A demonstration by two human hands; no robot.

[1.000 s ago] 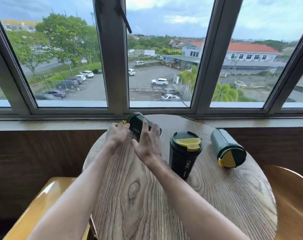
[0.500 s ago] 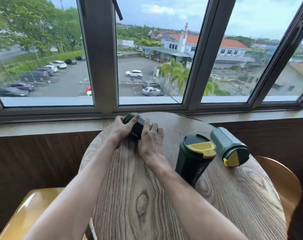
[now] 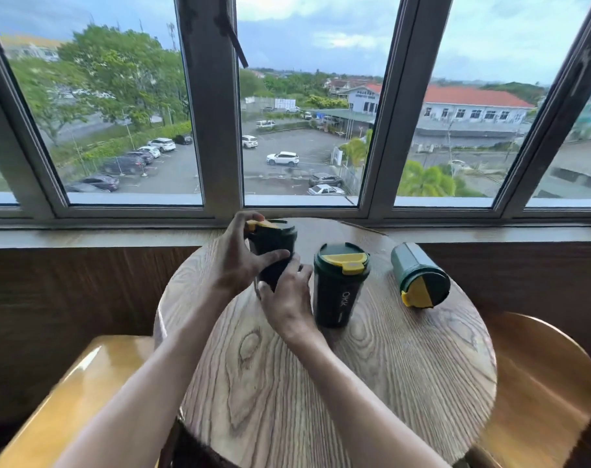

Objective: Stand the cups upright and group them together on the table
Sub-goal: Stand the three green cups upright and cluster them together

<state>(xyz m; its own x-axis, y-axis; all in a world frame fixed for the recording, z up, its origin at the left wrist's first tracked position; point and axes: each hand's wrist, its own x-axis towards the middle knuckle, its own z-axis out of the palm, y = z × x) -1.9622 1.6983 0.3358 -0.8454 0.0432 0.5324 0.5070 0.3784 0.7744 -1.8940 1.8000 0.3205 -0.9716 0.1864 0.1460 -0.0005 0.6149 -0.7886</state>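
Three dark green cups with yellow lid flaps sit on the round wooden table (image 3: 405, 383). At far left, the held cup (image 3: 276, 246) is nearly upright, tilted a little, its lid uppermost. The left hand (image 3: 235, 261) wraps it from the left side, thumb lying across the front of the body and fingertips reaching up beside the yellow flap. The right hand (image 3: 287, 304) grips it low down, fingers curled against the base on the near-right side. Whether the base is touching the tabletop cannot be told, since the hands cover it.

Just right of that cup, the middle cup (image 3: 339, 288) stands upright with white lettering down its side; the right hand's knuckles are close beside it. Farther right and apart from the others, the fallen cup (image 3: 419, 276) lies on its side, lid facing the near edge of the table and the yellow flap at the lower left of the lid.

Both bare forearms reach in from the near edge. A yellow-brown chair seat (image 3: 74, 393) shows at near left, and another curved wooden seat (image 3: 544, 383) at near right. Beyond the table a grey-framed window (image 3: 213, 106) looks out over a car park, trees and a red-roofed building.
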